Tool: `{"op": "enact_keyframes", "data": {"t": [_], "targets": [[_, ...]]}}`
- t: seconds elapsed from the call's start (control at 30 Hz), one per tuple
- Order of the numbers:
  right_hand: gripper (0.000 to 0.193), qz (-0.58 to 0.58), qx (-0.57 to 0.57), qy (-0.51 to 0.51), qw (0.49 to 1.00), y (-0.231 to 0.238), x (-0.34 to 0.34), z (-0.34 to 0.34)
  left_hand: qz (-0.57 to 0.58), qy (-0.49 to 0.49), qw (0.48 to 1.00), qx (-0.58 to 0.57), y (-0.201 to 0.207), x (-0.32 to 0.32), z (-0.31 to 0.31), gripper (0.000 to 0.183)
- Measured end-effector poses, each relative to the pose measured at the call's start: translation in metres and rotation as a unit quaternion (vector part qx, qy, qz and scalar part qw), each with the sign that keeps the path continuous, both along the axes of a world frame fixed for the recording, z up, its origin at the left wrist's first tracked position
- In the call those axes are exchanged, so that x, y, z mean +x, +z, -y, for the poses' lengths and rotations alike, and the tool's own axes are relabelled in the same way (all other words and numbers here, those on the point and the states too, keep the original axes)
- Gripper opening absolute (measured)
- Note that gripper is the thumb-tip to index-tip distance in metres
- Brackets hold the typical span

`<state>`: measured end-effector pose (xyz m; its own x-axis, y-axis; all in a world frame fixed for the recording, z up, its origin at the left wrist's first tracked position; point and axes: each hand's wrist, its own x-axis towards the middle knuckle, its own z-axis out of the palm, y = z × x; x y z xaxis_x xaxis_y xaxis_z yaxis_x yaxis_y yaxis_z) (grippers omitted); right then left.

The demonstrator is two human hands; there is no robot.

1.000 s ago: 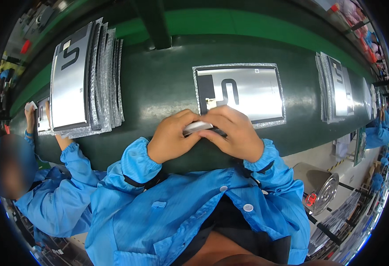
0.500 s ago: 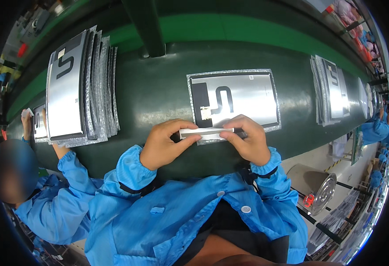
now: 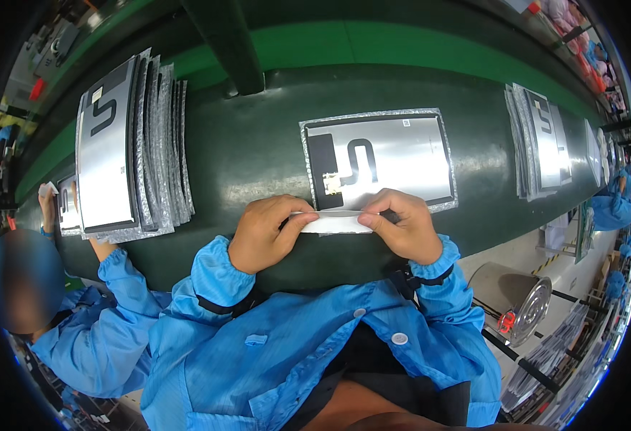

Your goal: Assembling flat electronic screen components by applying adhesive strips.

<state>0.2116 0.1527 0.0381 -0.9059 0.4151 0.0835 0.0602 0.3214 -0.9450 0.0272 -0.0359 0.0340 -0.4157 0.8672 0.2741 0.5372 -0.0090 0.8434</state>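
Between my two hands I hold a white strip, which looks like folded paper or film. My left hand pinches its left end between thumb and fingers. At the other end, my right hand pinches it the same way. Just beyond my fingers lies a flat silver panel with a black edge and a black S-shaped mark, resting on bubble wrap. The strip hangs in front of the panel's near edge and hides part of it.
A tall stack of similar panels with bubble wrap stands at the left of the dark green table. Another stack is at the right. A co-worker's blue sleeve reaches in on the left. A metal bin stands at lower right.
The white strip has turned so that more of its broad white face shows. Both hands keep their pinch and have barely shifted.
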Motion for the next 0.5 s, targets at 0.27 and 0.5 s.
{"op": "enact_keyframes", "data": {"t": [0.27,0.5], "targets": [[0.015,0.023,-0.001,0.002,1.0,0.003,-0.001,0.0,-0.007,0.018,0.999,-0.032,0.003,0.0,0.003,0.012],[0.014,0.003,0.011,-0.089,0.996,-0.006,0.001,0.004,0.404,-0.016,0.915,0.012,-0.004,0.008,-0.002,0.022]]}}
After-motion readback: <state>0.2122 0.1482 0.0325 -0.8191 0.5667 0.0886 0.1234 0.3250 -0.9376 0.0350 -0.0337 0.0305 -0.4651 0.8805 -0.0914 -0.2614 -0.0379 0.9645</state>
